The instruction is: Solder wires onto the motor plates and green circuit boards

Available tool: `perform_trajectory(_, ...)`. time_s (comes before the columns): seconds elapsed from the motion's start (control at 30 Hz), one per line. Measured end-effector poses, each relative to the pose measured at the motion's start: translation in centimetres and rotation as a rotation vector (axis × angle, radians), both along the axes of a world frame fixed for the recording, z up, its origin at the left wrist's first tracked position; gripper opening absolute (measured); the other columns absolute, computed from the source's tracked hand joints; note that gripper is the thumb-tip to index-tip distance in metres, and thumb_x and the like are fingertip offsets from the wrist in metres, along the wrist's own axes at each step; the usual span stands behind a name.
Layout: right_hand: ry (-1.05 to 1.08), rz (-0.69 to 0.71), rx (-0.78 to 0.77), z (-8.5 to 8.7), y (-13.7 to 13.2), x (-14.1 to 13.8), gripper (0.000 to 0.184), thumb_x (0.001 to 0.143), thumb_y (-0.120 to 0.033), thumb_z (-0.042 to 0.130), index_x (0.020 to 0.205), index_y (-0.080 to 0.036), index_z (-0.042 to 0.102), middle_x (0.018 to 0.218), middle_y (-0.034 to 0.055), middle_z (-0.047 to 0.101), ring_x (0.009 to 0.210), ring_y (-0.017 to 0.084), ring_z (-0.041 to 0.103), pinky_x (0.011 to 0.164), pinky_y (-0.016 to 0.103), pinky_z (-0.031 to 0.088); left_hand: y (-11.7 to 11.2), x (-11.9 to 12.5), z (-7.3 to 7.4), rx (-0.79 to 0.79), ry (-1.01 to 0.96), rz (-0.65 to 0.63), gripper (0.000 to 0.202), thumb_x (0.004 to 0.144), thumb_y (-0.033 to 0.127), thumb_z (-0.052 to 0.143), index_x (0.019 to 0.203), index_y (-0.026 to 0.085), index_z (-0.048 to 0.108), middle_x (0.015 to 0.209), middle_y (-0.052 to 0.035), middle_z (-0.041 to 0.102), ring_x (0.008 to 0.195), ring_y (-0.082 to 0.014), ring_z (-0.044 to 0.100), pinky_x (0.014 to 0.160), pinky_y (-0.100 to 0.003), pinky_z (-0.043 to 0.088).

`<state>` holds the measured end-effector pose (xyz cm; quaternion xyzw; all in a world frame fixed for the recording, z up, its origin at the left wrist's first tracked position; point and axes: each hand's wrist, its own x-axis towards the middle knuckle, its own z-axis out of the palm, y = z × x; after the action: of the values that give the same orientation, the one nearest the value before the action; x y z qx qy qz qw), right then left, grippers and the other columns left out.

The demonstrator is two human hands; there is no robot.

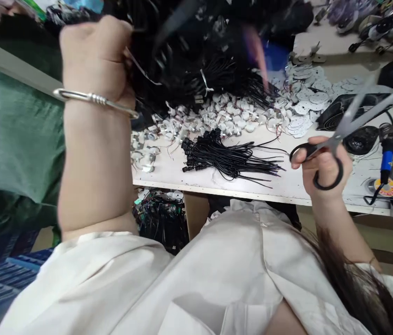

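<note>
Well, the two hands sit well apart. The left hand (95, 58), with a metal bangle (95, 98) on its wrist, is clenched in a raised fist on a thick mass of black wires (189, 65) above the far side of a white table (161, 172). The right hand (322, 170) holds scissors (353, 125) by the finger loops, blades spread and touching nothing. Between the hands, a loose bundle of black cables (231, 160) lies on the table, just beside heaps of small white discs (224, 116). A blue-handled soldering iron (387, 158) sits off to the right.
</note>
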<state>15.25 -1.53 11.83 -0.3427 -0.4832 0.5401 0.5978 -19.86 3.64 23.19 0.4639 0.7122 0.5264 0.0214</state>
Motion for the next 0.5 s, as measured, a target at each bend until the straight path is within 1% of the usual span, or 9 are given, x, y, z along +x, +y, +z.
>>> perform_trajectory(0.03,0.063,-0.073,0.029,0.2,0.3,0.0,0.036,0.075,-0.055,0.076,0.093,-0.026,0.067,0.061,-0.0034,0.062,0.051,0.013,0.055,0.05,0.028,0.045,-1.6,1.3,-0.1,-0.06,0.074,-0.065,0.037,0.077,0.039,0.059,0.059,0.018,0.034,0.064,0.003,0.028,0.076,-0.016,0.063,0.081,-0.039,0.045)
perform_trajectory(0.07,0.125,-0.137,0.055,0.6,0.4,0.0,0.031,0.076,-0.052,0.075,0.091,-0.026,0.067,0.058,-0.0048,0.061,0.048,0.011,0.053,0.048,0.027,0.043,-3.1,2.7,-0.9,-0.146,0.16,-0.101,0.034,0.079,0.04,0.058,0.061,0.018,0.04,0.066,0.0024,0.034,0.079,-0.0165,0.063,0.081,-0.039,0.043)
perform_trajectory(0.1,0.176,-0.179,0.076,1.0,0.3,0.0,0.026,0.078,-0.05,0.074,0.09,-0.026,0.067,0.057,-0.0057,0.06,0.047,0.01,0.053,0.047,0.025,0.042,-4.3,4.2,-2.3,-0.235,0.238,-0.13,0.027,0.078,0.036,0.059,0.062,0.019,0.046,0.067,0.0015,0.043,0.078,-0.0175,0.06,0.079,-0.041,0.044)
perform_trajectory(0.17,0.236,-0.198,0.129,2.0,-0.4,-0.2,0.022,0.08,-0.046,0.074,0.09,-0.027,0.071,0.058,-0.0059,0.061,0.046,0.009,0.053,0.044,0.023,0.041,-6.0,7.1,-6.8,-0.436,0.332,-0.135,0.027,0.073,0.028,0.07,0.058,0.021,0.048,0.071,-0.0032,0.053,0.086,-0.0245,0.058,0.085,-0.048,0.044)
perform_trajectory(0.23,0.179,-0.094,0.115,2.6,-1.5,-0.8,0.022,0.079,-0.043,0.077,0.093,-0.026,0.074,0.06,-0.0049,0.064,0.046,0.009,0.055,0.043,0.023,0.042,-7.2,9.1,-11.9,-0.567,0.329,-0.115,0.026,0.074,0.024,0.072,0.06,0.021,0.05,0.078,-0.0068,0.059,0.093,-0.0302,0.058,0.087,-0.05,0.043)
perform_trajectory(0.3,-0.017,0.162,-0.045,2.5,-2.6,-1.8,0.027,0.075,-0.042,0.081,0.094,-0.024,0.075,0.059,-0.0042,0.065,0.046,0.009,0.056,0.043,0.023,0.044,-8.0,9.9,-15.7,-0.505,0.316,-0.054,0.019,0.082,0.027,0.068,0.068,0.021,0.057,0.089,-0.0089,0.063,0.099,-0.0318,0.057,0.09,-0.05,0.04)
perform_trajectory(0.33,-0.141,0.317,-0.171,2.2,-2.9,-2.4,0.031,0.072,-0.042,0.084,0.093,-0.022,0.075,0.058,-0.0041,0.064,0.046,0.009,0.056,0.044,0.023,0.044,-8.4,9.8,-16.8,-0.473,0.306,-0.07,0.015,0.084,0.028,0.068,0.073,0.021,0.06,0.093,-0.0089,0.064,0.101,-0.0317,0.056,0.091,-0.05,0.039)
perform_trajectory(0.4,-0.349,0.578,-0.414,0.9,-3.0,-3.8,0.044,0.063,-0.047,0.088,0.092,-0.017,0.074,0.055,-0.0041,0.061,0.045,0.008,0.054,0.045,0.023,0.043,-8.9,9.0,-17.7,-0.426,0.285,-0.162,0.009,0.085,0.029,0.068,0.08,0.022,0.065,0.096,-0.0077,0.064,0.101,-0.0305,0.056,0.093,-0.048,0.038)
perform_trajectory(0.5,-0.44,0.701,-0.572,-1.5,-2.3,-5.3,0.058,0.056,-0.057,0.089,0.091,-0.013,0.073,0.051,-0.0048,0.057,0.042,0.007,0.049,0.043,0.021,0.037,-9.4,7.5,-17.3,-0.387,0.227,-0.283,0.005,0.085,0.026,0.067,0.081,0.024,0.068,0.093,-0.0049,0.064,0.097,-0.0269,0.057,0.094,-0.045,0.038)
